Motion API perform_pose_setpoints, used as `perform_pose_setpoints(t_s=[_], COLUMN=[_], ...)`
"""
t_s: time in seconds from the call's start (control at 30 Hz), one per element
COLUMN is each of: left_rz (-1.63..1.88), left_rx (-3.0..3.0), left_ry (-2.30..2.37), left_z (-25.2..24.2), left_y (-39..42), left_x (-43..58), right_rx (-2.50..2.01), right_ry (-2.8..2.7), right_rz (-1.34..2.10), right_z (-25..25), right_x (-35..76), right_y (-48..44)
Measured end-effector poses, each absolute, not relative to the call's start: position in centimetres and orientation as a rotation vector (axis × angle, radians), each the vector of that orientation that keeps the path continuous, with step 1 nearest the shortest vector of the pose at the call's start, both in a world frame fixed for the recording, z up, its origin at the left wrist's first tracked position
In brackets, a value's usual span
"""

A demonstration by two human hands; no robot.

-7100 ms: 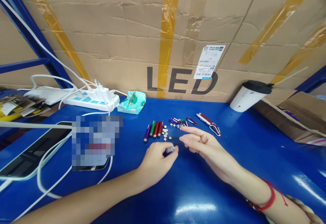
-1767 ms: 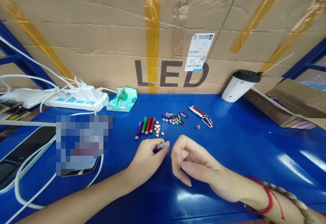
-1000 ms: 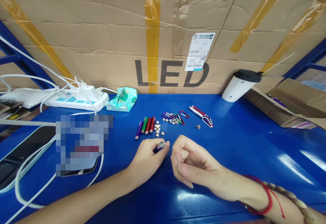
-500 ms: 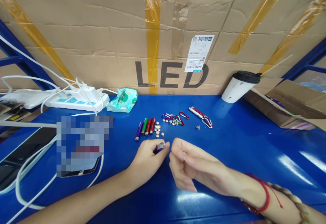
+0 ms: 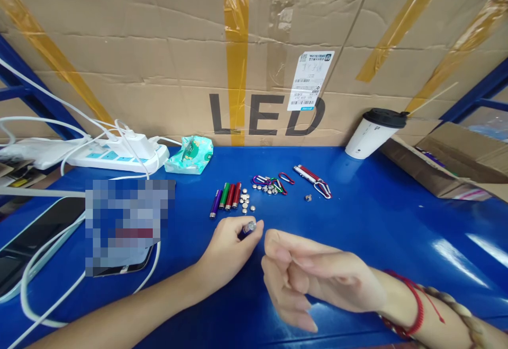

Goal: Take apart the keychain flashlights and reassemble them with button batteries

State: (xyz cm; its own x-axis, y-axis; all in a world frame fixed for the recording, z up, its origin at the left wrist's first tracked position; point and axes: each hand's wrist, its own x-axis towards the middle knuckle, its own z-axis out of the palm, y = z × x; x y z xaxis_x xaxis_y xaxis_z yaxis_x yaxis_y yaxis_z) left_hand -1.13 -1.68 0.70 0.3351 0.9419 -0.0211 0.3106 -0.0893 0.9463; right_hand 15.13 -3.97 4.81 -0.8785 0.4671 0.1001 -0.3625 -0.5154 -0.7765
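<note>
My left hand [image 5: 222,251] is closed around a small dark penlight tube [image 5: 248,228], its silvery end poking out between thumb and forefinger. Just to the right, my right hand [image 5: 329,275] has thumb and forefinger pinched together, the other fingers loosely curled; whatever the pinch holds is hidden. The hands are slightly apart. Beyond my left hand lie a purple tube [image 5: 216,204], a green tube [image 5: 224,196] and two red tubes [image 5: 234,196], side by side. Several silver button cells [image 5: 245,199] sit beside them. Small coloured carabiners [image 5: 261,181] lie further back.
Red and silver penlights [image 5: 307,173] with a carabiner lie back right, near a small metal piece [image 5: 308,198]. A lidded cup [image 5: 369,135] and an open carton [image 5: 436,177] stand right. Left are a tissue pack [image 5: 190,156], power strip [image 5: 107,159], cables and phones [image 5: 39,243].
My right hand has turned a little, its lower fingers coming down and toward me, with thumb and forefinger still pinched. My left hand keeps the tube in nearly the same place.
</note>
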Motion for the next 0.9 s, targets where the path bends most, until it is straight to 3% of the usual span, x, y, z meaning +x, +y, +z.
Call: perform_pose_setpoints(t_s=[0.9], left_rz=[0.797], left_rx=[1.591], left_ry=[1.125], left_z=[0.77], left_y=[-1.76], left_x=[-1.25], right_rx=[-0.159], right_ry=[-0.974], right_rz=[2.441], right_z=[4.86], right_x=[15.25], right_y=[-3.52])
